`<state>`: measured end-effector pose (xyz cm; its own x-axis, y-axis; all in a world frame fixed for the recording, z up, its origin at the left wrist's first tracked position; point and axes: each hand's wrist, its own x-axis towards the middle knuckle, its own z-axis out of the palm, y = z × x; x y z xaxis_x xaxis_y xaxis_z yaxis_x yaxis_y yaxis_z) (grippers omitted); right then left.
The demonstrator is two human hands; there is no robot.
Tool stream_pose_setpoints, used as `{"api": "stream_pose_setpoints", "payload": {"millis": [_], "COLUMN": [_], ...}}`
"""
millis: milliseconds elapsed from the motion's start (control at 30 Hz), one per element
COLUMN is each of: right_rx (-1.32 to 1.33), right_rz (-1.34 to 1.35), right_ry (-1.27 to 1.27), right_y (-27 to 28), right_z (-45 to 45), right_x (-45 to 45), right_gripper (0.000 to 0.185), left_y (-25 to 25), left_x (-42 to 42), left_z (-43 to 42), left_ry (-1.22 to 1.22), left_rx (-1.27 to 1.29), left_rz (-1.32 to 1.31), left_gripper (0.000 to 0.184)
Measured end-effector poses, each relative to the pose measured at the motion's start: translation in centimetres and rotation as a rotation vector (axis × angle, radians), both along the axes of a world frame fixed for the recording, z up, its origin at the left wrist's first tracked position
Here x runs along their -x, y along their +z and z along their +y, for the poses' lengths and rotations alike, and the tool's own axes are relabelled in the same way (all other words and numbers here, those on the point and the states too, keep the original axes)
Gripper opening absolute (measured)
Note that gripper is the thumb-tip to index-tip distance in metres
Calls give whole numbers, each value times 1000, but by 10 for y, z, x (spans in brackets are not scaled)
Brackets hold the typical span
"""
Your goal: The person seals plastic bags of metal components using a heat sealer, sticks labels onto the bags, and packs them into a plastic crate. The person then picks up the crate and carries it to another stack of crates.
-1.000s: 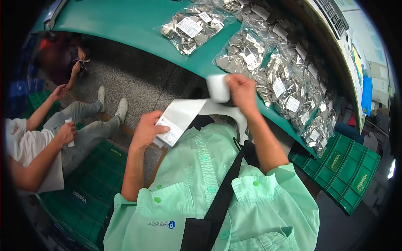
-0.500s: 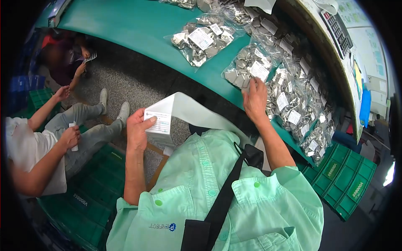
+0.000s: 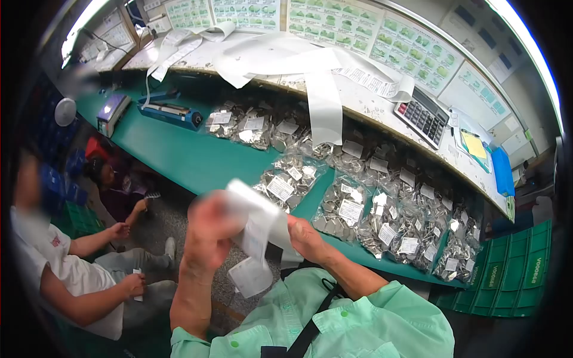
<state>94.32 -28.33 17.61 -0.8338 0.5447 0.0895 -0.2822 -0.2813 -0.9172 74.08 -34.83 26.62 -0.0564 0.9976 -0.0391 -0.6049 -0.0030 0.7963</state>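
My left hand (image 3: 210,230), smeared by motion, is closed on a white strip of printed labels (image 3: 255,230) in front of my chest. The strip bends over at the top, and a looped end (image 3: 250,277) hangs below the hand. My right hand (image 3: 307,240) has its fingers pinched at the strip's right edge; its fingertips are partly hidden. Just beyond my hands, a clear bag of metal pieces (image 3: 287,182) with white labels lies on the green bench (image 3: 173,152). Another labelled bag (image 3: 341,209) is to its right.
Several more bags (image 3: 412,230) crowd the bench's right side. Long paper strips (image 3: 325,101) drape over the shelf (image 3: 370,110), near a calculator (image 3: 422,116). A blue device (image 3: 170,113) stands at the back left. Green crates (image 3: 507,268) are at right. A person in white (image 3: 77,268) sits at left.
My right hand has left the bag and come to the label strip. My left hand has turned and risen with the strip. The view has tilted up, showing the shelf and wall charts.
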Motion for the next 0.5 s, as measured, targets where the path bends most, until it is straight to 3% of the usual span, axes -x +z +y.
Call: {"api": "stream_pose_setpoints", "payload": {"millis": [33,100,200,300,333,433,467,500], "right_rx": [163,168,172,64,145,43,57,65], "right_rz": [33,170,284,-16,-21,-81,-42,-60], "right_ry": [29,12,-15,-109,-201,-370,-512,-520], "right_y": [3,10,12,27,25,22,50,48], "right_z": [1,9,19,23,23,47,50,64], "right_x": [4,6,-3,-3,7,35,38,39], "right_gripper": [110,115,110,111,99,79,48,41], "left_y": [15,38,47,59,63,81,87,94], "left_x": [-2,-1,12,9,2,-34,-47,-56], "left_z": [17,51,103,146,159,184,188,191], "left_ry": [79,193,273,315,313,264,227,191], "left_rx": [-48,-131,-237,-269,-291,-348,-373,-396], "left_rz": [-50,-14,-20,-41,-25,21,43,67], "left_gripper": [29,26,22,21,22,28,29,29]}}
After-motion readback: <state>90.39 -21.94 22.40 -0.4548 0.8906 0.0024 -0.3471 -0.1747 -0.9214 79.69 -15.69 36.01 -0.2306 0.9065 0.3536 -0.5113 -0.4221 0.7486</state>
